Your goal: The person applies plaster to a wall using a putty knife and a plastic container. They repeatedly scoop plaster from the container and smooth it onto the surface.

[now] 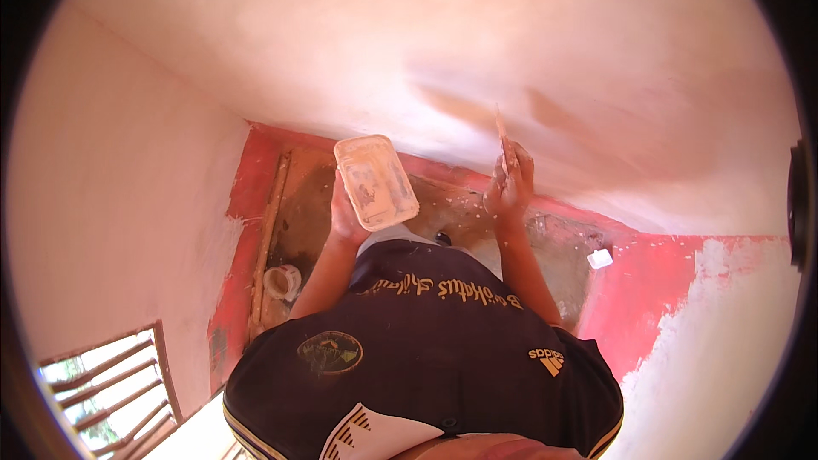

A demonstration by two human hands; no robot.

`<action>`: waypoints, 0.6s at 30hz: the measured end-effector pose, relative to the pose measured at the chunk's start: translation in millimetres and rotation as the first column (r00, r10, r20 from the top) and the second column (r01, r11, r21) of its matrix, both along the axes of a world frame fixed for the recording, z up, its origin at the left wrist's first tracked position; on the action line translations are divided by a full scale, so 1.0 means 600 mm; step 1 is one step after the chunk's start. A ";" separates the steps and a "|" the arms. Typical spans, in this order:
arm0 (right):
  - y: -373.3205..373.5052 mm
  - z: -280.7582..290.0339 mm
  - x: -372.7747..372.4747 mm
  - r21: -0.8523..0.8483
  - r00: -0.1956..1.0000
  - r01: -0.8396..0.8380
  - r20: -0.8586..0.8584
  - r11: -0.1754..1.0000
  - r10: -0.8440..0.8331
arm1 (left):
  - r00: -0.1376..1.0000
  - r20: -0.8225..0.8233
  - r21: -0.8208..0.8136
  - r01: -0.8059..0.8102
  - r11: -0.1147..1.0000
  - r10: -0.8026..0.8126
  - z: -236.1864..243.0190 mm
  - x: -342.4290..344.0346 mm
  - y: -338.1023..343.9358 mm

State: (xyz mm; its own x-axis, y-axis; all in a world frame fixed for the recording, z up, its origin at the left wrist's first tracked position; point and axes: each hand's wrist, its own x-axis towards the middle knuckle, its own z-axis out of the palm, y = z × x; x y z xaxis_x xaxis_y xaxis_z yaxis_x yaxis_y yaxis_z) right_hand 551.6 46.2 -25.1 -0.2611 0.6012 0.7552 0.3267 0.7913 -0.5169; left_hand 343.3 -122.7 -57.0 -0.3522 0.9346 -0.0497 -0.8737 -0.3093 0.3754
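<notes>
Plastic tub (353, 187), rectangular with rounded corners, smeared with pale orange-tan paste, is sitting up off the floor, in front of the torso and near the front wall (366, 25). Left hand (343, 215) is gripping it along its left side; fingers are clamping on the tub, some hiding behind it. Right hand (509, 187) is holding a thin flat tool (501, 129), fingers closing around its lower end. The tool is showing nearly edge-on, so it is perhaps a scraper; whether its tip is touching the wall, I cannot tell. Shadows are falling on the wall around it.

Farther out: tub and forearms are covering parts of the stained floor (305, 198). A white bucket (292, 276) is lying low at left, beside a long wooden strip (278, 209). A small white object (600, 258) is showing at right, by the red-painted lower wall (656, 277). A barred window (115, 392) is letting in light at lower left. Dark shirt (443, 349) is blocking much of the lower view.
</notes>
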 end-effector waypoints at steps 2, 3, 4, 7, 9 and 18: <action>0.000 0.018 -0.004 0.034 0.994 0.100 0.047 0.994 -0.102 | 0.996 -0.071 0.060 0.055 0.997 -0.050 0.004 -0.022 0.015; 0.002 0.031 -0.009 0.077 0.993 0.116 0.030 0.990 -0.118 | 0.996 -0.064 0.039 0.067 0.997 -0.065 0.007 -0.036 0.022; 0.004 0.047 -0.020 0.118 0.985 0.161 0.050 0.980 -0.167 | 0.995 -0.063 -0.007 0.078 0.997 -0.079 0.008 -0.053 0.027; 0.027 0.106 -0.065 0.337 0.962 0.270 -0.071 0.902 -0.262 | 0.991 -0.048 -0.035 0.125 0.992 -0.126 0.012 -0.114 0.032; 0.055 0.144 -0.107 0.396 0.925 0.380 -0.179 0.836 -0.336 | 0.980 -0.087 -0.027 0.176 0.984 -0.178 0.015 -0.165 0.021; 0.046 -0.028 -0.247 0.349 0.918 0.319 0.116 0.881 -0.378 | 0.973 -0.160 -0.072 0.158 0.985 -0.167 -0.015 -0.339 -0.040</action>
State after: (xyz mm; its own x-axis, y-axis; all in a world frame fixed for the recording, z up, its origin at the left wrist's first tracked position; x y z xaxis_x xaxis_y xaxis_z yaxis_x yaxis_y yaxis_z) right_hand 403.4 73.8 -41.7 -0.2249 0.4142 0.8820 0.6736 0.7201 -0.1664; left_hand 140.2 -146.8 -66.0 -0.2038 0.9772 -0.0602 -0.8350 -0.1414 0.5318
